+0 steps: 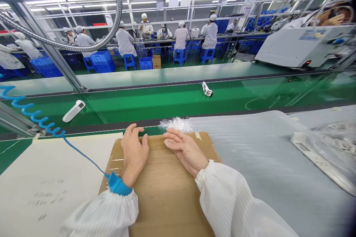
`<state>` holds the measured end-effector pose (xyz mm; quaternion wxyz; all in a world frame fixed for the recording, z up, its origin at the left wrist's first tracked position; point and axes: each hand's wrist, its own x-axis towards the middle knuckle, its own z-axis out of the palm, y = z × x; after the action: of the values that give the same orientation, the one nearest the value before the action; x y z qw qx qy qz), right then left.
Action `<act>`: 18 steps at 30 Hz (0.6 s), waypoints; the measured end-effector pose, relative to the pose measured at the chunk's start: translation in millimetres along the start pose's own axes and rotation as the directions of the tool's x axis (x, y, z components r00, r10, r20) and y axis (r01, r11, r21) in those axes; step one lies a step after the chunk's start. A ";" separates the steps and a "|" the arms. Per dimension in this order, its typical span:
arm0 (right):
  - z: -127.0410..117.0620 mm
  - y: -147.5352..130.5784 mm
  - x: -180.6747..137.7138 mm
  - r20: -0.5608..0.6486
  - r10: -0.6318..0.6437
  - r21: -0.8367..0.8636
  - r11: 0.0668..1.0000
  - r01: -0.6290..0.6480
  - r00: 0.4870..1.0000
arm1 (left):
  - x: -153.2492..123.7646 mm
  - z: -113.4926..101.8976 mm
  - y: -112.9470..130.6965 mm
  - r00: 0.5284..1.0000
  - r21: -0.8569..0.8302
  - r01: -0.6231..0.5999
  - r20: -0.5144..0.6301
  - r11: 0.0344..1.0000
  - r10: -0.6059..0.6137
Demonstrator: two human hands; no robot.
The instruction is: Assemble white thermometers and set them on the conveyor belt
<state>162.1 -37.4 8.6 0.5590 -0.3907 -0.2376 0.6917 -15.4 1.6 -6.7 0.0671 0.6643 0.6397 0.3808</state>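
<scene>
My left hand (135,152) is at the far left part of a brown cardboard sheet (167,192), its fingers loosely curved, thumb apart, nothing held. A blue wrist strap (118,184) with a coiled cord (41,118) circles that wrist. Across from it, my right hand (187,151) is over the cardboard with the palm turned inward and the fingers stretched out, also holding nothing. Whether either hand touches the cardboard, I cannot tell. Just beyond the fingertips lies a small heap of clear plastic scraps (178,123). A strip of tape (198,136) sticks to the cardboard's far edge.
On the green conveyor belt (144,100) lie a white handheld device (73,111) and a smaller white part (207,89). A long white casing (319,159) and plastic bags (339,140) are on the grey foam mat (250,177). A white machine (297,46) stands back right; co-workers sit beyond.
</scene>
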 end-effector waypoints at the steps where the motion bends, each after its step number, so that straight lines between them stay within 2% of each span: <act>1: 0.0 0.0 0.1 -0.001 0.001 -0.001 1.000 -0.001 1.000 | -0.3 -0.3 0.7 1.000 -0.004 0.006 -0.006 1.000 -0.006; 18: 1.0 -0.7 -0.8 -0.007 0.002 0.003 1.000 -0.002 1.000 | -0.7 -2.4 3.6 0.999 -0.017 0.033 0.006 0.999 -0.033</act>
<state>161.8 -37.9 9.9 0.5596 -0.3925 -0.2344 0.6913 -13.9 -0.6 -3.2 0.0808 0.6540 0.6471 0.3834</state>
